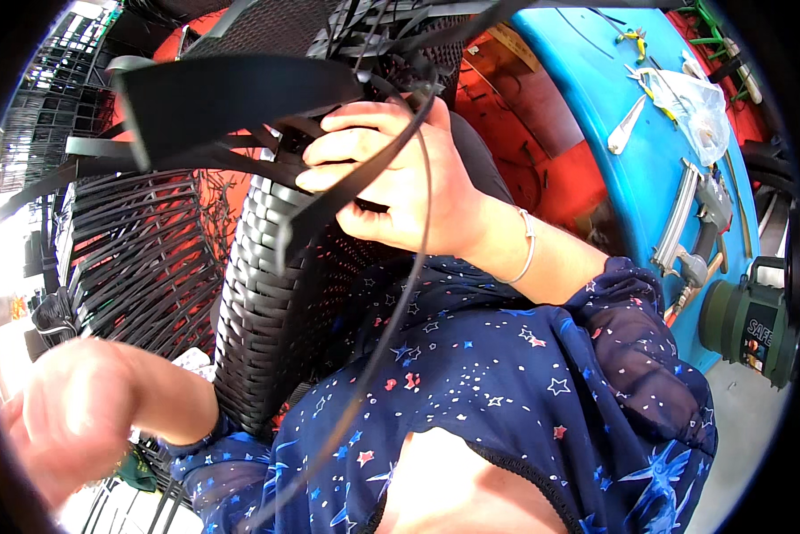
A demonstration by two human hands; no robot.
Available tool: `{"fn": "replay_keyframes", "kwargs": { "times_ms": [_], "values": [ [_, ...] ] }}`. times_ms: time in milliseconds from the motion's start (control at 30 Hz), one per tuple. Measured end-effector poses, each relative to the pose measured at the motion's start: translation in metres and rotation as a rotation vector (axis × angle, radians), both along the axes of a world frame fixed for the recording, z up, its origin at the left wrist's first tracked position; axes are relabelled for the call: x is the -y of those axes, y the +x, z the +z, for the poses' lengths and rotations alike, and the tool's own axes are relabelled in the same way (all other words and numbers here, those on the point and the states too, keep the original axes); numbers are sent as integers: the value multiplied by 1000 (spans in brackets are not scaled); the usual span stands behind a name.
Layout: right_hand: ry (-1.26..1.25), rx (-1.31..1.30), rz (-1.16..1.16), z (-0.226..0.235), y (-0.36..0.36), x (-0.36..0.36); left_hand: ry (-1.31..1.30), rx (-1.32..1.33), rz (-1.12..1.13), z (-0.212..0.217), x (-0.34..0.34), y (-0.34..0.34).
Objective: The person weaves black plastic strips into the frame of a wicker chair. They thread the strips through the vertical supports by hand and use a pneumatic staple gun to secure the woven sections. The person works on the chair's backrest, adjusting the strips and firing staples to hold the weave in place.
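Pretty cluttered spot in the head view: red surface [578,182] at the back, bright blue table [587,98] off to the right, loaded with yellow-handled pliers [633,40], a clear plastic bag [704,125] and a grey tool [713,206]. Dark green canister [740,322] just beside the table's near end. Over on the left, a big heap of black wickerwork [142,249].

Up front, a black woven panel [257,294] roughly upright between both hands, top end right at the right hand [400,173], lower end near the left forearm [168,400]. Right fingers bent over the top of the weave; can't tell how tightly. One dark flat strip [355,182] slanting across those fingers, plus a wide black band [231,98] jutting left, and a thin strand [379,356] trailing down over the star-print top [480,374].

Left hand [70,418] way out at lower left, well apart from the panel and badly blurred, so no telling whether clenched or loose.
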State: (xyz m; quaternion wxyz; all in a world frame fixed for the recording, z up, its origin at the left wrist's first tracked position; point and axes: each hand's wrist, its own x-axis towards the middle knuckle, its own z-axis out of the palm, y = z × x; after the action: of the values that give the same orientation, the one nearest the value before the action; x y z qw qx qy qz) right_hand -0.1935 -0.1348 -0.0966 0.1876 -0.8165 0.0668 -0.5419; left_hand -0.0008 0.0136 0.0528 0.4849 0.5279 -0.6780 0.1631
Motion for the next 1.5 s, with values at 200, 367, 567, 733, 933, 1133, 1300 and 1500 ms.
{"fn": "replay_keyframes", "kwargs": {
  "times_ms": [200,367,567,733,933,1133,1300,1500],
  "values": [
    [-56,3,-62,-3,6,6,437,606,-13,-20,36,-26],
    [-101,-14,-75,2,3,6,399,416,28,-48,47,-18],
    [-47,21,-43,-1,6,12,658,-151,-49,-70,76,-5],
    [-46,38,-87,-4,8,11,760,-528,-57,-75,72,-6],
    [82,-102,-102,-1,-25,-7,870,-682,-78,-77,77,-7],
    [123,-172,39,-16,-48,-28,875,-638,3,-79,74,-9],
    [195,-120,187,-23,-39,-33,913,-659,71,-74,75,-18],
    [281,-241,258,-22,-38,-40,854,-701,-28,-78,71,-8]
  ]
}}
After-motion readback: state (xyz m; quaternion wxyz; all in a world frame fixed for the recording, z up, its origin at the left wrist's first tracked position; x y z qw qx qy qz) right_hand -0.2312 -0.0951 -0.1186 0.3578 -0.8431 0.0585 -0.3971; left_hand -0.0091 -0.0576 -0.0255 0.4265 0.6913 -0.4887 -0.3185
